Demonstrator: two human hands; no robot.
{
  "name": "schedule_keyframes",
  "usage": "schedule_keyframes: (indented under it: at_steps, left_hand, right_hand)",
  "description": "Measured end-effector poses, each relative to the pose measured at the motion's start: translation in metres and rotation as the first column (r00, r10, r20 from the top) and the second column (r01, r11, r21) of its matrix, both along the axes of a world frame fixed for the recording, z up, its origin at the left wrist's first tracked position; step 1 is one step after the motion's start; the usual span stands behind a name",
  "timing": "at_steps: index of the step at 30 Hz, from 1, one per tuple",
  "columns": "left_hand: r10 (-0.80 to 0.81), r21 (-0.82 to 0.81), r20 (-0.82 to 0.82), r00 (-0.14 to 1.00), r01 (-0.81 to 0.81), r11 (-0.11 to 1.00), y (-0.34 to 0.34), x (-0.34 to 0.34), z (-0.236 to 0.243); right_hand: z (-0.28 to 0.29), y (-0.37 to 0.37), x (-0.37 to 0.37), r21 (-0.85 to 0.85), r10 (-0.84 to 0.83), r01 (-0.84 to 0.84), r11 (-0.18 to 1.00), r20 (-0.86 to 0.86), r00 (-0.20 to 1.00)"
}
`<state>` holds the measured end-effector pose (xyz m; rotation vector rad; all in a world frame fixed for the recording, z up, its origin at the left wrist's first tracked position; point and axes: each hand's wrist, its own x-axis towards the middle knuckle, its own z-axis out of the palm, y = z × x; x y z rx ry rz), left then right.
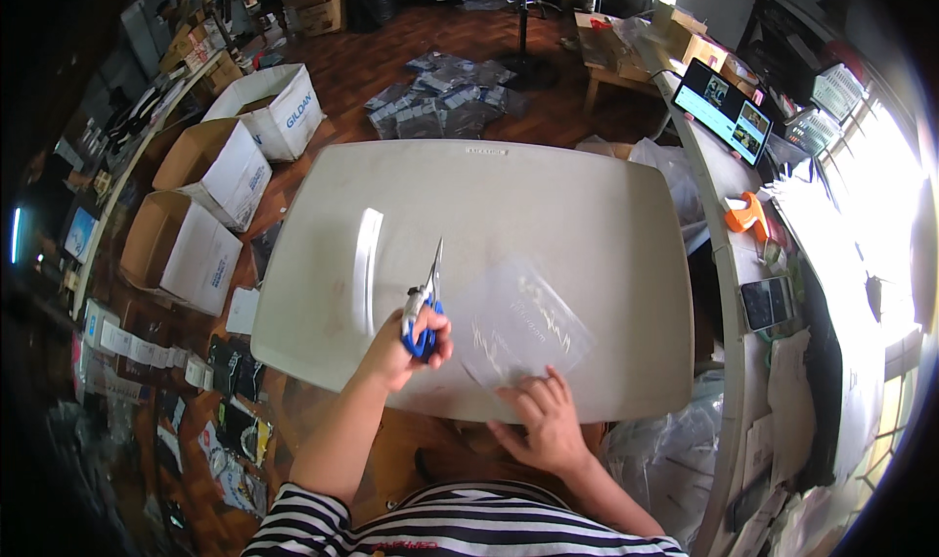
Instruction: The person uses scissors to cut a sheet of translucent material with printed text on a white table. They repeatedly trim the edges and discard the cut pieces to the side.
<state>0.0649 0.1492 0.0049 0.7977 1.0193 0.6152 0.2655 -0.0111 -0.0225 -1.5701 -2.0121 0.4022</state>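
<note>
In my left hand (pixel 399 350) is a pair of scissors (pixel 424 312) with blue handles, its fingers wrapped round the grips. The blades point away from me over the table and look nearly closed together. A clear plastic film (pixel 523 317) with pale lettering and jagged marks lies to the right of the scissors. My right hand (pixel 538 420) is at the film's near edge, fingertips resting on it and the thumb apart from the fingers. Both hands are over the near side of the pale table (pixel 323 234).
Open cardboard boxes (pixel 205 171) stand left of the table. Dark plastic packets (pixel 445 92) are piled on the floor beyond it. A side counter on the right holds a tablet (pixel 722 112), an orange tape dispenser (pixel 748 215) and a phone (pixel 766 303). Clear plastic (pixel 675 449) is heaped below.
</note>
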Motion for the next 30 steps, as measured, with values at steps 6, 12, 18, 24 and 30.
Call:
schedule_keyframes:
  at_steps: [6, 12, 18, 24, 30]
  left_hand:
    - [-0.317, -0.095, 0.002, 0.948, 0.316, 0.944, -0.086, -0.050, 0.004]
    - [-0.377, -0.170, -0.446, 0.812, 0.337, 0.926, -0.161, -0.092, 0.021]
    - [-0.366, -0.171, -0.418, 0.831, 0.324, 0.930, -0.164, -0.083, 0.020]
    - [-0.251, -0.146, -0.263, 0.931, 0.219, 0.965, -0.161, -0.063, -0.005]
    - [-0.182, -0.120, -0.189, 0.965, 0.161, 0.980, -0.167, -0.064, -0.021]
  right_hand:
    - [0.009, 0.012, 0.014, -0.012, -0.076, 0.080, 0.997, 0.208, 0.975]
    - [0.008, 0.035, 0.010, -0.064, 0.038, -0.025, 0.998, 0.198, 0.979]
    - [0.008, 0.043, 0.002, -0.036, 0.035, -0.029, 0.999, 0.199, 0.979]
    - [0.008, 0.041, 0.001, -0.033, 0.025, -0.018, 0.999, 0.195, 0.980]
    - [0.007, 0.041, 0.000, -0.025, 0.017, -0.012, 1.000, 0.205, 0.979]
